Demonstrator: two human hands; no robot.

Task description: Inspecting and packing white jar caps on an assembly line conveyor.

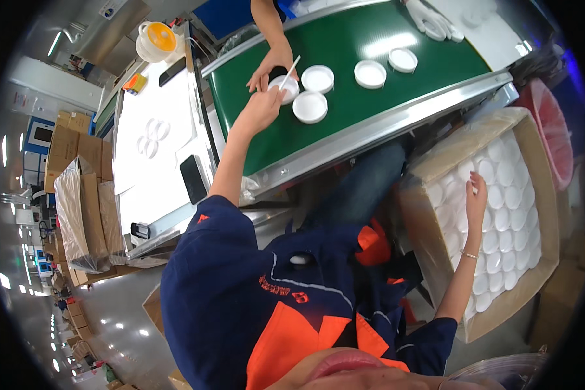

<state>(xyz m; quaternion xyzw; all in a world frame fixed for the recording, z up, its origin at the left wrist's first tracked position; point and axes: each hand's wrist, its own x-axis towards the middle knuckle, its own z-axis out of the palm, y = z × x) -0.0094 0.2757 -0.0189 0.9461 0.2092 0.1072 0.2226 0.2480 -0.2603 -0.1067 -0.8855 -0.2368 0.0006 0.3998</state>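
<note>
My left hand (261,110) reaches over the green belt, its fingers pinched at the lower end of a slim white stick (294,67). The stick slants across a shallow round white lid (283,91). Another person's hand (274,60) is at the far side of that lid, close to my fingers. Two more white lids (318,79) (309,107) lie just to the right. My right hand (476,195) is out to the right, above a cardboard box (417,188) packed with round white pieces (494,197). Its fingers are curled, and what they may hold is too small to name.
Two further lids (370,75) (403,60) lie along the belt (351,107), with white gloves (433,23) at its far end. A metal rail (383,123) edges the belt. Left stands a white table (153,188) with a phone (192,179) and clear rings (153,136).
</note>
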